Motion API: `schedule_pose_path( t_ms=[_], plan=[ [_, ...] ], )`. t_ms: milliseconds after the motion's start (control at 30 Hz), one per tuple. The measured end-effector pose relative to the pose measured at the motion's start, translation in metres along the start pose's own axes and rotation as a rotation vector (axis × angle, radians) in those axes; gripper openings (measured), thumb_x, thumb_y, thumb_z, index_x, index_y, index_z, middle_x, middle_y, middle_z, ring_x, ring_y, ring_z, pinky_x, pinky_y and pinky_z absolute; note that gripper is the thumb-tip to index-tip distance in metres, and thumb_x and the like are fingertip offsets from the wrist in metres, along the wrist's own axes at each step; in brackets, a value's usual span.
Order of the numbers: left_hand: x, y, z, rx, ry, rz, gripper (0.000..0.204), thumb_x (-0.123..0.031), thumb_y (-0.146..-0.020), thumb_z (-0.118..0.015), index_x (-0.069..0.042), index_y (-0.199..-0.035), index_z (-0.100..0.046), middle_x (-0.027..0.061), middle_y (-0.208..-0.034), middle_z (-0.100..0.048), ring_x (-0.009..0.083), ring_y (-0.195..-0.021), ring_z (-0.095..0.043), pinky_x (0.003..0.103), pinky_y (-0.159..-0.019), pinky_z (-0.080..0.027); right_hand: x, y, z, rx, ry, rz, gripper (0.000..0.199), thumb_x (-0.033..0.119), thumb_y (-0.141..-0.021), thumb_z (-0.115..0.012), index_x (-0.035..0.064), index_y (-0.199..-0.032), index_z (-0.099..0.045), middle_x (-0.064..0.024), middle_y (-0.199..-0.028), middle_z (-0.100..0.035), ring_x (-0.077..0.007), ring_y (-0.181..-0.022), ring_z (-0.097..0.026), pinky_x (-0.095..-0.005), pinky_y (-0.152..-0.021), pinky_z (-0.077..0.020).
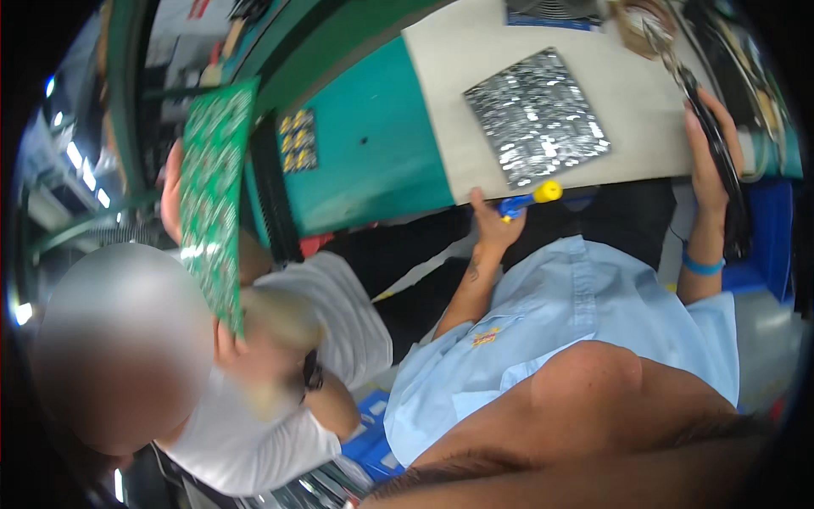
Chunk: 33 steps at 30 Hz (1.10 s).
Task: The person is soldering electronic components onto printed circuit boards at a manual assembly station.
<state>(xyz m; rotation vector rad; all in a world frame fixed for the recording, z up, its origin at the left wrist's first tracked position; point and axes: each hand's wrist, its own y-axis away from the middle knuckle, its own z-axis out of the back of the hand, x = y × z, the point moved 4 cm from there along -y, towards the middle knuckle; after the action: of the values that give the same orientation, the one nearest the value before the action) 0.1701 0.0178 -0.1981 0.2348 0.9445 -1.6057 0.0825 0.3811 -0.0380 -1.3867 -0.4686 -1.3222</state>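
Observation:
My left hand is closed around a blue and yellow hand tool at the table's near edge; it looks like a solder sucker, but blur hides its exact kind. At the right, my right hand grips a long black-handled tool with a bright metal, plier-like tip pointing away from me. Between and beyond my hands, a square panel with a shiny, silvery, densely patterned surface lies on the pale mat. Neither hand touches it.
A co-worker at my left holds up a green circuit board panel. A small board with yellow parts lies on the teal mat. A tape roll and a round grille stand at the back. A blue bin is at right.

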Motion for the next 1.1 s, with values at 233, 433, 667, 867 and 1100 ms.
schedule_pose_path(
  t_ms=[233,433,667,867,1100],
  plan=[
    [-0.031,-0.009,0.032,-0.120,0.219,-0.101,0.101,0.001,-0.076,-0.072,-0.004,-0.151,-0.005,0.0214,-0.121,-0.053,0.0287,-0.100,-0.062,0.036,-0.089,-0.047,0.020,-0.028,0.007,-0.079,0.052,-0.028,0.035,0.006,-0.091,-0.064,0.0002,-0.125,-0.060,-0.0134,-0.112,-0.069,-0.0210,-0.098,-0.065,-0.0280,-0.089,-0.0497],
    [-0.061,-0.008,0.059,-0.076,0.337,0.123,0.080,0.008,-0.077,-0.065,-0.003,-0.146,-0.024,0.0088,-0.085,-0.060,0.0167,-0.069,-0.056,0.027,-0.072,-0.046,0.005,-0.023,0.006,-0.096,-0.019,-0.122,0.036,0.003,-0.088,-0.063,-0.0017,-0.123,-0.059,-0.0117,-0.109,-0.067,-0.0184,-0.090,-0.062,-0.0269,-0.085,-0.0484],
    [-0.113,-0.044,0.095,0.123,0.779,0.439,0.040,-0.017,-0.096,-0.062,-0.006,-0.128,-0.041,0.0082,-0.073,-0.056,0.0148,-0.053,-0.052,0.030,-0.048,-0.044,0.000,-0.017,0.006,-0.105,-0.006,-0.052,0.036,0.003,-0.087,-0.064,-0.0009,-0.123,-0.060,-0.0110,-0.110,-0.067,-0.0181,-0.093,-0.061,-0.0261,-0.086,-0.0473],
    [-0.142,-0.088,0.099,0.216,1.470,0.301,0.051,-0.057,-0.097,-0.051,-0.008,-0.111,-0.049,0.0072,-0.070,-0.054,0.0149,-0.048,-0.049,0.029,-0.046,-0.042,-0.013,-0.016,0.010,-0.130,-0.070,-0.058,0.036,0.004,-0.087,-0.064,-0.0009,-0.123,-0.060,-0.0105,-0.108,-0.067,-0.0180,-0.092,-0.061,-0.0257,-0.086,-0.0471],
    [-0.137,-0.097,0.107,0.210,1.464,0.392,0.069,-0.074,-0.094,-0.034,-0.009,-0.111,-0.051,0.0045,-0.067,-0.052,0.0142,-0.048,-0.050,0.029,-0.045,-0.040,-0.005,-0.015,0.009,-0.110,-0.014,-0.044,0.036,0.004,-0.087,-0.065,-0.0013,-0.122,-0.060,-0.0101,-0.106,-0.067,-0.0180,-0.088,-0.061,-0.0259,-0.084,-0.0474]
  ],
)
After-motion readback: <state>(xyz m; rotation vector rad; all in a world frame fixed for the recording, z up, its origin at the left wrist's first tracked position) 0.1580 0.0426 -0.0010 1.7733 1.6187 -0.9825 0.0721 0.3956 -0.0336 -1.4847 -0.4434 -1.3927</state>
